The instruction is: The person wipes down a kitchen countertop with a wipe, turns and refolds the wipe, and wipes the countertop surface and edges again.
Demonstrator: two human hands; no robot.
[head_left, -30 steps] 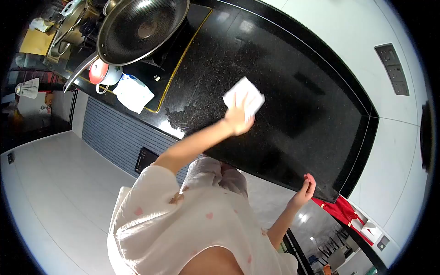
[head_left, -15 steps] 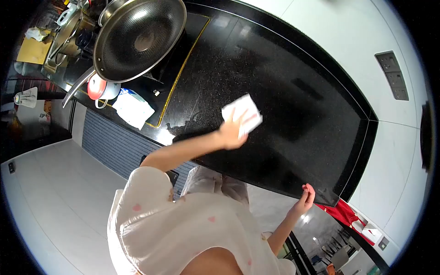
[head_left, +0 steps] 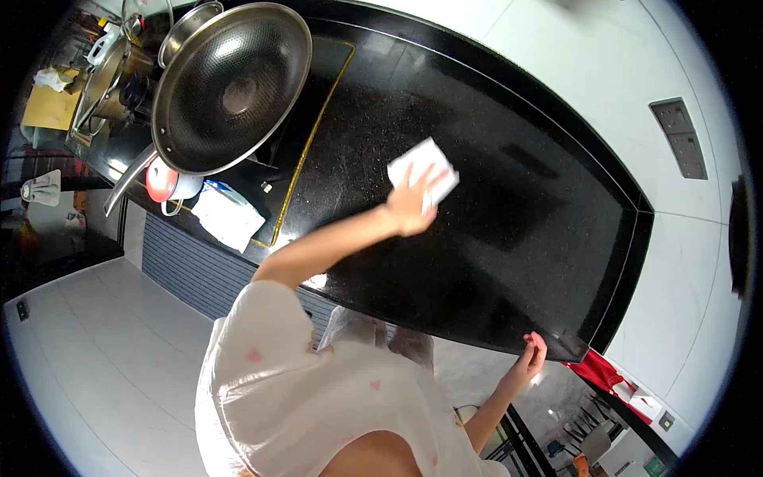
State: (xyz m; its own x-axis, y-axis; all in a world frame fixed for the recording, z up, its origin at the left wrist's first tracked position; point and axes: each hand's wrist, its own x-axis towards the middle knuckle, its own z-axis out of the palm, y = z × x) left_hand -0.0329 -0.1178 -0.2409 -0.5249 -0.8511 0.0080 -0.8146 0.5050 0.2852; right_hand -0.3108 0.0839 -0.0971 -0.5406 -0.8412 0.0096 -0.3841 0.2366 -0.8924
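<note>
My left hand lies palm down on a folded white wiping cloth, its fingers spread over it. The cloth is flat against the glossy black countertop; whether it is fabric or paper I cannot tell. Off to the right, my right hand hovers by the counter's front edge. Its fingers are loosely curled and nothing shows in them.
A large wok sits over the stove at the upper left, its handle pointing outward. Beside it are a red-and-white enamel pot and a white-blue packet. A wall socket is at right.
My left hand and the cloth have slid farther from the counter's front edge. The view has turned slightly. My right hand stays near the same corner.
</note>
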